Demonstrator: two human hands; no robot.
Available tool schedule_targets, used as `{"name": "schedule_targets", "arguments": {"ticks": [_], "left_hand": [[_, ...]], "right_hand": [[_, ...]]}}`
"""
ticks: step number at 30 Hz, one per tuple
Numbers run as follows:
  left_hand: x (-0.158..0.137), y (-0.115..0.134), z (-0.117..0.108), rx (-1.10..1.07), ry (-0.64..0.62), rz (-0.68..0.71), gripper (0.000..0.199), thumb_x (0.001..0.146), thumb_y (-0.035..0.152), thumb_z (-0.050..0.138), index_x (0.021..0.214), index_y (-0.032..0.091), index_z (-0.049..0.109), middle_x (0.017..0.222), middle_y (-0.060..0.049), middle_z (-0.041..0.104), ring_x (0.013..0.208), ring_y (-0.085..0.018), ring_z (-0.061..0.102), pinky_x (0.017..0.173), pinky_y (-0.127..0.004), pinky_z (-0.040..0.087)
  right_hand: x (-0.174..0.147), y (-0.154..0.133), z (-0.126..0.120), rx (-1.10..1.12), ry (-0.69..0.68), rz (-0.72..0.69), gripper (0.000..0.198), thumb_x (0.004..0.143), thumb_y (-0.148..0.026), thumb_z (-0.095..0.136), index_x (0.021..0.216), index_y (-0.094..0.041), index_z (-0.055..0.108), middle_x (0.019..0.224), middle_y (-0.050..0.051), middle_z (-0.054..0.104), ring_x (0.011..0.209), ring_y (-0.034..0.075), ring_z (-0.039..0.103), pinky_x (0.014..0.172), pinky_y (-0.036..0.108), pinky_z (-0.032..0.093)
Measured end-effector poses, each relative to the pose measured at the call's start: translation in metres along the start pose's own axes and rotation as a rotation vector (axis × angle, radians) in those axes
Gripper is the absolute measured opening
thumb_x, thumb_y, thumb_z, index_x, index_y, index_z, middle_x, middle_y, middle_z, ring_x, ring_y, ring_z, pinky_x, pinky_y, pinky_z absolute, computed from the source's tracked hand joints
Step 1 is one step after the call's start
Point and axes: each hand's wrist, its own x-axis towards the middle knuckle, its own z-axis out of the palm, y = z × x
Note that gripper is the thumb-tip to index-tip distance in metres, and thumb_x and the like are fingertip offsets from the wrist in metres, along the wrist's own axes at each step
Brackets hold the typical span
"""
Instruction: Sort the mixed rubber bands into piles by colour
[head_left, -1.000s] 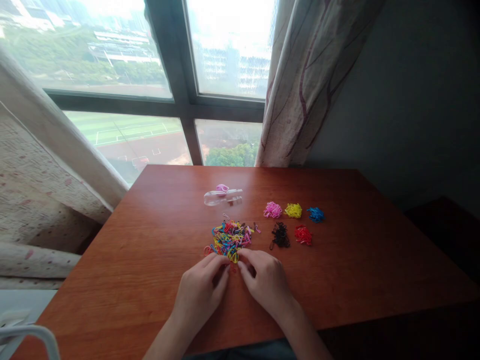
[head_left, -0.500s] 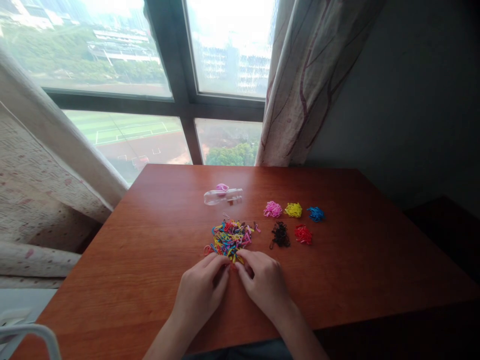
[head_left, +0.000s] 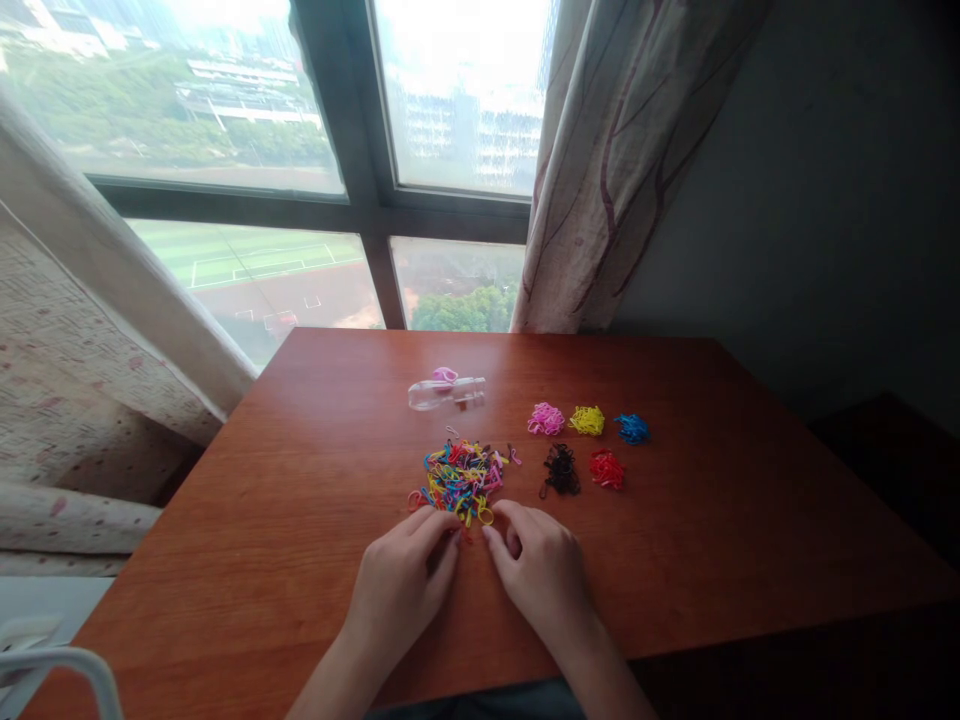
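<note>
A mixed pile of small coloured bulb-shaped safety pins (head_left: 461,475) lies on the brown table. At its near edge my left hand (head_left: 405,565) is pinched, thumb and forefinger together, on a red pin (head_left: 466,537) that shows only in part. My right hand (head_left: 544,560) rests just right of the pile, its thumb and forefinger a little apart with nothing visible between them. Close by its fingertips is a yellow pin (head_left: 486,516). Sorted heaps lie to the right: pink pins (head_left: 546,419), yellow pins (head_left: 587,420), blue pins (head_left: 632,428), black pins (head_left: 561,470) and red pins (head_left: 607,469).
Behind the pile, a clear plastic bottle-like container (head_left: 431,396) lies on its side with a pink piece (head_left: 445,375) against it. A lone pale pin (head_left: 452,432) sits between container and pile. The table (head_left: 712,520) meets a window and curtains (head_left: 600,180) at the back.
My right hand has moved slightly right, away from my left hand, and its fingertips have come off the pile's near edge. A yellow pin there shows more fully. My left hand stays put.
</note>
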Motion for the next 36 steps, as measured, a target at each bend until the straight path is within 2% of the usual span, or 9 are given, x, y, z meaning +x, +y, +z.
{"name": "schedule_targets", "arguments": {"ticks": [3,7,16,36], "left_hand": [[-0.0005,-0.0008,0.0008,0.006,0.003,-0.001,0.013,0.092,0.022,0.051,0.093,0.024,0.064,0.085,-0.001,0.070,0.074,-0.015,0.067,0.064,-0.023,0.049],[-0.0004,-0.0012,0.0007,0.011,0.006,0.004,0.013,0.092,0.022,0.051,0.093,0.024,0.064,0.085,0.000,0.071,0.074,-0.015,0.068,0.063,-0.023,0.048],[0.0006,-0.0009,0.0000,0.006,0.014,0.010,0.013,0.092,0.023,0.051,0.093,0.023,0.064,0.085,-0.001,0.071,0.074,-0.016,0.068,0.062,-0.022,0.049],[0.0003,-0.0053,0.0011,-0.011,-0.002,0.011,0.013,0.091,0.023,0.052,0.092,0.024,0.064,0.084,0.000,0.070,0.074,-0.015,0.068,0.063,-0.022,0.050]], "right_hand": [[0.0008,-0.0014,-0.0004,-0.015,-0.003,-0.021,0.006,0.087,-0.021,0.062,0.090,-0.024,0.066,0.071,-0.001,0.067,0.066,0.016,0.061,0.061,0.026,0.034],[0.0010,-0.0017,-0.0005,-0.009,-0.011,-0.034,0.009,0.090,-0.019,0.058,0.088,-0.024,0.065,0.073,0.000,0.068,0.068,0.016,0.061,0.062,0.026,0.033],[-0.0006,0.0019,0.0030,0.002,-0.007,-0.078,0.015,0.092,-0.018,0.055,0.091,-0.024,0.069,0.078,0.001,0.070,0.073,0.018,0.063,0.067,0.027,0.038],[-0.0007,0.0040,0.0017,0.109,0.042,-0.054,0.016,0.093,-0.021,0.054,0.088,-0.023,0.070,0.073,0.001,0.069,0.068,0.017,0.064,0.066,0.025,0.043]]}}
